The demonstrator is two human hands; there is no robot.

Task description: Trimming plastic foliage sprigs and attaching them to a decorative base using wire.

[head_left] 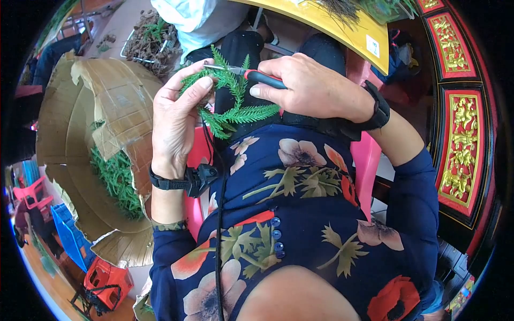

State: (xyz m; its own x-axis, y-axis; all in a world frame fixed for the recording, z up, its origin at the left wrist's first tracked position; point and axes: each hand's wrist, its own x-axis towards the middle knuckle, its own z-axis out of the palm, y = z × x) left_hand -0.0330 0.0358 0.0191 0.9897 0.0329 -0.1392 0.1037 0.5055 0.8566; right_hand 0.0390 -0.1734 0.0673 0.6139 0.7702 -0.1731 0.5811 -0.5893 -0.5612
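Note:
My left hand pinches a green needle-leaved sprig between thumb and fingers, over my lap. Several feathery shoots spread from it to the right and downward. In my right hand are snips with red-and-black handles. Their narrow metal blades point left and lie across the upper part of the sprig, close to my left fingertips. Whether the blades are parted or closed on a stem, I cannot tell. A thin black cord hangs below my left hand.
At my left stands a torn cardboard box with green sprigs inside. Beyond it is a white basket of brown plant matter, beside a white bag. A yellow table holds dark twigs. Carved red-and-gold panels line the right.

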